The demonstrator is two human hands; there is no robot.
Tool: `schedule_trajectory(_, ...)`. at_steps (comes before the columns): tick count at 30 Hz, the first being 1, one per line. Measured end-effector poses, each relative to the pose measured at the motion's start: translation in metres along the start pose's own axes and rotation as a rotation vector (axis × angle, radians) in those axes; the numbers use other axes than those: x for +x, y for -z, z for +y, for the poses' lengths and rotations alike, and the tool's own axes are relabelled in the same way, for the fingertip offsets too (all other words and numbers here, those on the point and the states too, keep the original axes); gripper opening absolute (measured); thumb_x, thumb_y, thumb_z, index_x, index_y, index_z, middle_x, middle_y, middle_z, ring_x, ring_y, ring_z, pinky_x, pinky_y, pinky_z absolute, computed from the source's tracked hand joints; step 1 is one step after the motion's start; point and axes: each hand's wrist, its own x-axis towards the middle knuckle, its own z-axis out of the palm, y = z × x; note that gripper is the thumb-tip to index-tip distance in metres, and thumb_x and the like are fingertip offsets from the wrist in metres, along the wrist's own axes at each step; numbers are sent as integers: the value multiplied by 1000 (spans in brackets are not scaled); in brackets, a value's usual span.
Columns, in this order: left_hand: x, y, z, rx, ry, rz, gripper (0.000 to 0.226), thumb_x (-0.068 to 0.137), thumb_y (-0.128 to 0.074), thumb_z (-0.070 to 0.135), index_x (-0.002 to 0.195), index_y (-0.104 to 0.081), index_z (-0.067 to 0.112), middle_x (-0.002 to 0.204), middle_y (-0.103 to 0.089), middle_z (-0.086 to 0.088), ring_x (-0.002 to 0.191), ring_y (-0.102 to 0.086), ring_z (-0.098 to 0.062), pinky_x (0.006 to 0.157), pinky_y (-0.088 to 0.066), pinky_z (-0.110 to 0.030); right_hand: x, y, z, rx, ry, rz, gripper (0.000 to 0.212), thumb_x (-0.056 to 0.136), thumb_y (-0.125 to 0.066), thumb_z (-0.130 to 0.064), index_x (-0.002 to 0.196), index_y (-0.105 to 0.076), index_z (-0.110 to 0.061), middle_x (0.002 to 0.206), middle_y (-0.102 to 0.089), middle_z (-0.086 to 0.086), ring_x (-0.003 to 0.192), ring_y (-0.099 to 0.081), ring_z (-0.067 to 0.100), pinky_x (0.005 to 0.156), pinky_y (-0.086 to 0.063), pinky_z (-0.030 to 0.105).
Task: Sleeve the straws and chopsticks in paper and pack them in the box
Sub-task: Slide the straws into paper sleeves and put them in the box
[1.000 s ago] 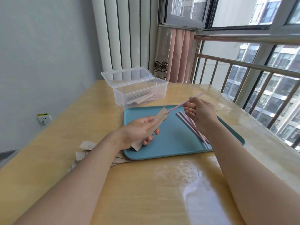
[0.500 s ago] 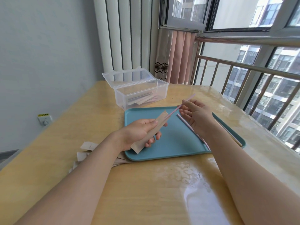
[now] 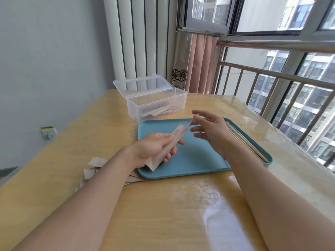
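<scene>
Right now the left hand [image 3: 152,147] grips a flat tan paper sleeve [image 3: 165,147] over the blue tray [image 3: 199,160], thumb on top, fingers curled under. A thin pink straw [image 3: 190,122] sticks out of the sleeve's top end, most of it already inside. The right hand [image 3: 212,131] sits just beside that tip w/ fingers spread and relaxed; can't tell if a fingertip touches the straw. More straws and chopsticks [image 3: 248,144] lie along the tray's right edge. The clear plastic box [image 3: 155,104], lid tipped back, stands behind the tray w/ sleeved pieces inside. Loose paper sleeves [image 3: 94,169] lie on the glossy wooden table [image 3: 163,205], left of the tray.
</scene>
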Motion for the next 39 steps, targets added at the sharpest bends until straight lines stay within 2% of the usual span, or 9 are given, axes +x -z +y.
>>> schedule_trajectory(8,0,-5,0,-75,-5,0,39,109,-37,29,120,-67,7,69,-57,-3,55,-50,-11,53,-46,-22,-2,6,-8,-249,1,-161,40,102,-49,-46,115,-73,-16,88,-73,8,61,-52,14,52,-39,25)
schedule_trajectory(10,-1,-6,1,-97,-18,0,38,109,-36,29,120,-66,8,70,-59,-4,58,-53,-13,55,-48,-23,0,16,-12,-396,106,12,40,103,-48,-43,114,-71,-12,89,-72,9,60,-52,12,55,-41,26)
schedule_trajectory(13,1,-5,2,-174,-65,56,37,109,-35,32,122,-65,13,72,-61,-5,61,-59,-15,57,-52,-26,7,43,-11,-793,247,332,33,97,-62,-37,82,-70,-8,67,-64,2,57,-53,15,57,-39,27)
schedule_trajectory(19,7,-3,-2,-259,-34,144,34,109,-37,30,117,-64,11,65,-54,0,54,-52,-13,52,-50,-25,10,43,6,-1233,4,143,34,72,-78,-32,62,-62,-3,57,-59,13,54,-51,24,51,-39,29)
schedule_trajectory(22,7,-4,-2,-225,-24,138,33,108,-38,29,113,-63,9,66,-54,0,55,-52,-13,53,-50,-25,12,43,3,-1256,-26,173,37,74,-76,-25,56,-48,-9,51,-43,9,48,-39,23,48,-32,26)
schedule_trajectory(27,3,-5,0,-188,-34,133,32,108,-39,26,113,-64,7,70,-59,-2,57,-57,-13,55,-52,-25,11,49,-2,-1254,-174,175,51,81,-81,-26,56,-40,-9,54,-41,7,49,-36,20,44,-27,27)
schedule_trajectory(32,4,-5,-1,-126,-40,130,33,108,-41,28,114,-67,8,72,-62,-2,60,-59,-13,57,-52,-25,11,49,-5,-1118,-270,170,51,77,-86,-29,57,-44,-8,52,-46,6,48,-42,21,48,-36,25)
schedule_trajectory(37,3,-9,0,-139,-54,129,29,107,-43,23,116,-65,6,77,-66,-7,66,-68,-17,59,-57,-26,10,52,-3,-925,-327,207,33,77,-84,-20,64,-56,-6,57,-49,8,47,-44,20,48,-39,25)
schedule_trajectory(39,3,-9,0,-158,-53,123,28,107,-44,21,117,-64,5,77,-67,-9,69,-70,-19,61,-59,-27,10,54,-6,-690,-322,227,23,82,-79,-16,75,-67,2,59,-51,7,46,-42,16,46,-39,26)
